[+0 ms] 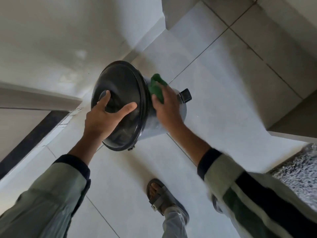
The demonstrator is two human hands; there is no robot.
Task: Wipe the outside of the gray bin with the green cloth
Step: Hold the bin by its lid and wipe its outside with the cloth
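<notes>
The gray bin (154, 125) stands on the tiled floor, tilted toward me, with a round black lid (125, 88) facing up at the camera. My left hand (104, 115) lies spread on the lid, fingers apart, pressing against it. My right hand (167, 107) holds the green cloth (157, 86) flat against the bin's gray side wall just past the lid's rim. A black pedal (187, 95) sticks out at the bin's base on the right. The far side of the bin is hidden.
A white wall (51, 40) rises to the left, with a dark strip (32, 136) along the floor. A tiled step or ledge (283, 74) stands on the right, and a shaggy gray mat (298, 172) lies at the right edge. My sandalled foot (159, 196) is below the bin.
</notes>
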